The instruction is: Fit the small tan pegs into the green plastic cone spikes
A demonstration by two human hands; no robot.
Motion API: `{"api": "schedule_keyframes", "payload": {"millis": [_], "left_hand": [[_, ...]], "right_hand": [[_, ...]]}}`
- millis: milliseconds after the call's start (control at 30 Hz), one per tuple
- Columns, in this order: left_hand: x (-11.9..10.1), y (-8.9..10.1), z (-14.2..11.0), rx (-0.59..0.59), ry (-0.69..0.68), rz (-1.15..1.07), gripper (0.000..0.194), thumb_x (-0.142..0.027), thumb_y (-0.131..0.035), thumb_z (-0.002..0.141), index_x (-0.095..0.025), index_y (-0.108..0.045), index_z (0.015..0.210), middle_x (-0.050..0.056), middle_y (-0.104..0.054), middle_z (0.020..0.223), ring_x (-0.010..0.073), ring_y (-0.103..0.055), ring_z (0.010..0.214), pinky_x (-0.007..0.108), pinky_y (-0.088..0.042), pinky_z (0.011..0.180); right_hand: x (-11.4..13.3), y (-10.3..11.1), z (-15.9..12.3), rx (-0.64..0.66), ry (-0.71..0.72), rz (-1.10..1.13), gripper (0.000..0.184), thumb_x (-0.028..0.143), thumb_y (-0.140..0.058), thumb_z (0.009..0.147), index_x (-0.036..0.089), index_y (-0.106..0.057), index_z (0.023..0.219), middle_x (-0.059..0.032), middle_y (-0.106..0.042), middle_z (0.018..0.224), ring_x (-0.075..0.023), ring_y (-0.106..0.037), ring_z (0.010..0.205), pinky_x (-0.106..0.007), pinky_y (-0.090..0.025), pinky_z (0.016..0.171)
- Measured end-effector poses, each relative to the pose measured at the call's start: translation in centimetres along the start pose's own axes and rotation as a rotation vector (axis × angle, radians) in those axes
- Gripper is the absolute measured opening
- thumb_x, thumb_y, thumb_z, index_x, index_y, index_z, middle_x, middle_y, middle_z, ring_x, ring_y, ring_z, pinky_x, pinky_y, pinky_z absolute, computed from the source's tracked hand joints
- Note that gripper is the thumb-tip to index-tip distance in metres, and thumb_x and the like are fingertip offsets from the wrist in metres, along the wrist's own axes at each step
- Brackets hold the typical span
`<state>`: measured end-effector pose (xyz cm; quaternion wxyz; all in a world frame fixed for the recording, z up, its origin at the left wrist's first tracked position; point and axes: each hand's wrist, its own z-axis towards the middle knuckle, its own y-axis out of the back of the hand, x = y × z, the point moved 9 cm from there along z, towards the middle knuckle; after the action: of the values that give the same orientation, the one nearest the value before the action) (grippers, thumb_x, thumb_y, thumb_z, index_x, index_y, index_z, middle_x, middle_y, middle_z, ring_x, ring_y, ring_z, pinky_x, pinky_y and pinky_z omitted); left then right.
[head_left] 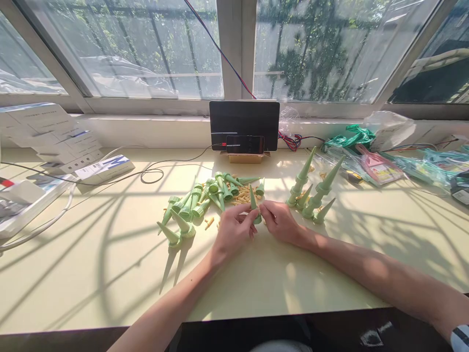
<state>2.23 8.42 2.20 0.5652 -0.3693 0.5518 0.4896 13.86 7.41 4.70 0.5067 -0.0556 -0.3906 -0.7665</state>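
My left hand (237, 226) is closed around a green plastic spike (253, 199), its point up. Right beside it, my right hand (279, 221) pinches at the spike's side; whatever its fingertips hold is too small to make out. Behind my hands lies a pile of loose green spikes (198, 198), with small tan pegs (245, 196) scattered among and beside them. Two spikes stand to the left of the pile, one a single spike (169, 234). On the right, tall stacks of nested spikes (301, 178) stand upright beside shorter single ones (324, 212).
A dark tablet (244, 117) leans by the window with a phone (245, 144) in front. White boxes (104, 167) and a power strip (22, 210) with cables occupy the left. Plastic bags (381, 164) lie at the back right. The table's front edge (286, 315) is near me.
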Motion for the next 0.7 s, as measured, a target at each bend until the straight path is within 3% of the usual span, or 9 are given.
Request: {"api": "schedule_keyframes", "payload": {"millis": [167, 467, 700], "left_hand": [[0.3, -0.5, 0.1, 0.09, 0.085, -0.07, 0.039, -0.052, -0.063, 0.086, -0.015, -0.065, 0.074, -0.002, -0.053, 0.05, 0.0121, -0.056, 0.04, 0.022, -0.042, 0.039], [0.6, -0.8, 0.2, 0.095, 0.092, -0.11, 0.036, -0.05, -0.062, 0.087, -0.015, -0.07, 0.089, 0.003, -0.067, 0.077, 0.0127, -0.061, 0.054, 0.025, -0.051, 0.05], [0.5, -1.3, 0.2, 0.121, 0.092, -0.194, 0.034, -0.048, -0.062, 0.087, -0.016, -0.072, 0.095, 0.004, -0.068, 0.081, 0.014, -0.06, 0.064, 0.026, -0.055, 0.055]], "right_hand": [[0.0, -0.2, -0.1, 0.005, 0.014, -0.011, 0.035, 0.026, -0.036, 0.102, 0.022, -0.031, 0.067, 0.0045, -0.038, 0.056, -0.0103, -0.033, 0.051, -0.024, -0.03, 0.05], [0.0, -0.5, -0.2, 0.029, -0.021, -0.062, 0.034, 0.024, -0.041, 0.098, 0.022, -0.035, 0.065, 0.0045, -0.041, 0.056, -0.0103, -0.034, 0.051, -0.024, -0.03, 0.05], [-0.1, -1.0, -0.8, -0.006, -0.031, -0.158, 0.028, 0.031, -0.058, 0.089, 0.021, -0.045, 0.067, 0.004, -0.051, 0.059, -0.009, -0.038, 0.05, -0.023, -0.031, 0.05]]}}
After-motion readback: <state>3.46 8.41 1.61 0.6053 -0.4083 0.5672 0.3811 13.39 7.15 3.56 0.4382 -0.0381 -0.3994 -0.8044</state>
